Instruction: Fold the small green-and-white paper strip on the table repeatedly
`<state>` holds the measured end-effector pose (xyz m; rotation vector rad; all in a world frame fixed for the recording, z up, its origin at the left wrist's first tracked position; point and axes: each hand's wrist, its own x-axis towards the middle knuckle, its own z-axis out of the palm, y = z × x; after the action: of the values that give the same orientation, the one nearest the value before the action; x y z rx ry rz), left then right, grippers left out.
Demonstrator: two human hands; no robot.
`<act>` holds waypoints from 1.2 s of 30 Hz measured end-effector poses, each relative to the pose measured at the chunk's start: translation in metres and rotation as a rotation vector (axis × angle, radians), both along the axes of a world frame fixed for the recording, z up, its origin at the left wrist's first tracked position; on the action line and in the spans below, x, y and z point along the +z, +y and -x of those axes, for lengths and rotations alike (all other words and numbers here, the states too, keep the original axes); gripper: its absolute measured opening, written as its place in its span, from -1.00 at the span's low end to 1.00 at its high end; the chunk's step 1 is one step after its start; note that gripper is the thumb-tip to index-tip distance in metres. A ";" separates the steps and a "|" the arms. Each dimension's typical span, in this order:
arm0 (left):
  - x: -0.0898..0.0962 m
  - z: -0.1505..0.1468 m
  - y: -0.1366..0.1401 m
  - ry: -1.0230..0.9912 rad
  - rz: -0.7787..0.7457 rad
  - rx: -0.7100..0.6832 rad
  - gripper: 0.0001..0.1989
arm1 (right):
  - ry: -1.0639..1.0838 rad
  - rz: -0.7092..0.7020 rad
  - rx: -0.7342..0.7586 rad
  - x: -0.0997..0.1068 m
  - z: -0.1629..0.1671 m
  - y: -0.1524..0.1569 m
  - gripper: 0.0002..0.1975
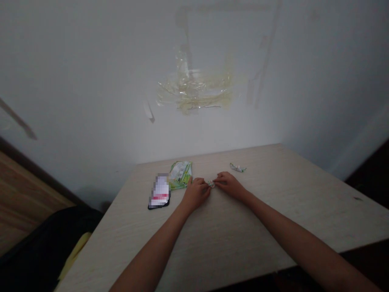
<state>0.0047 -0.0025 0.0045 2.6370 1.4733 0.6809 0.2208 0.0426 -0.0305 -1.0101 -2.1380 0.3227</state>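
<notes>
Between my two hands, low over the table (231, 239), is a small white-and-green wrapper-like piece (210, 184). My left hand (197, 192) pinches its left end, and my right hand (229, 185) pinches the right end with fingertips together. What the piece contains, if anything, is too small to make out. A green-and-white printed packet (180, 174) lies flat just beyond my left hand. Farther back on the right rests another small, twisted white-and-green piece (238, 167), apart from both hands.
Left of the packet lies a phone (159, 192) with a blurred screen. A white wall (91, 81) with peeling clear tape (197, 91) rises behind the table's back edge. Dark fabric (51, 239) and something yellow (75, 253) are beside the table's left edge.
</notes>
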 end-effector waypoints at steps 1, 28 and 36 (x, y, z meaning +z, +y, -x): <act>-0.002 -0.001 0.001 -0.014 0.004 0.007 -0.78 | 0.001 -0.004 -0.032 -0.002 0.000 0.001 -0.82; -0.006 -0.007 0.003 -0.090 0.012 0.270 -0.81 | -0.045 0.078 -0.179 -0.001 0.012 0.000 -0.80; -0.005 -0.009 0.004 -0.097 0.051 0.265 -0.87 | -0.037 0.085 -0.155 -0.002 0.011 0.002 -0.79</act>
<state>0.0134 0.0013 -0.0009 2.3580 1.8036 0.7663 0.2101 0.0442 -0.0329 -1.2318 -2.0779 0.3236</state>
